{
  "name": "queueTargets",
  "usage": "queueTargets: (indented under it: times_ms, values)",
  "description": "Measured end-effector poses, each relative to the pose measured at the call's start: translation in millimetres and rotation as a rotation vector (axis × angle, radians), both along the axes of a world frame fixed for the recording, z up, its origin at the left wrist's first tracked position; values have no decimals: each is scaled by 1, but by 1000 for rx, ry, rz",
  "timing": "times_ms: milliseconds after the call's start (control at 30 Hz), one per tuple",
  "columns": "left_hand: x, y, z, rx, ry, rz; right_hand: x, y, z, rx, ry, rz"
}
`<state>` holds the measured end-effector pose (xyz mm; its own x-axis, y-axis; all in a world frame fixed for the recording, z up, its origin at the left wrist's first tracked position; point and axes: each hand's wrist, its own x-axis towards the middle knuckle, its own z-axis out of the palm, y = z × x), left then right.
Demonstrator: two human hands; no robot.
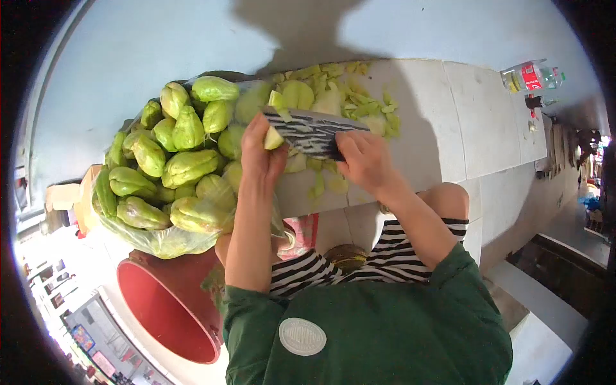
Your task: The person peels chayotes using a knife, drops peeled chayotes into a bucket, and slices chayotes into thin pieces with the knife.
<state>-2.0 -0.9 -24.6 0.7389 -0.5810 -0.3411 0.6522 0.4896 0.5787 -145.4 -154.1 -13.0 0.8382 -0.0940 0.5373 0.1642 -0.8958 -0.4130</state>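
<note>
My left hand (258,149) is closed around a pale green piece of chayote (273,138). A wide knife (308,133) with a dark and white streaked blade lies across that piece, its far end at my left fingers. My right hand (366,157) is wrapped round the knife's right end. Beneath and behind the blade are peeled chayotes (298,95) and many green peelings (360,101) on the tiled ledge. To the left, a clear plastic bag (163,242) holds several whole green chayotes (191,168).
A red bucket (168,309) stands at the lower left, below the bag. On the ledge's far right a plastic bottle (532,76) with a red label lies near the wall. A cardboard box (88,199) is left of the bag. My knees are under the ledge's front edge.
</note>
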Motion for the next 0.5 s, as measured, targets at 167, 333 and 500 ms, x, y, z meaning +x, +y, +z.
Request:
queueTargets:
  times_ms: [167,333,500]
  values:
    - [-6,8,16,90,-84,-42,5,-10,-16,100,333,-304]
    - [-3,11,29,-122,-95,-122,-10,-6,6,202,221,-247]
    - [-11,10,34,-349,-92,-177,-22,-6,7,337,32,-252]
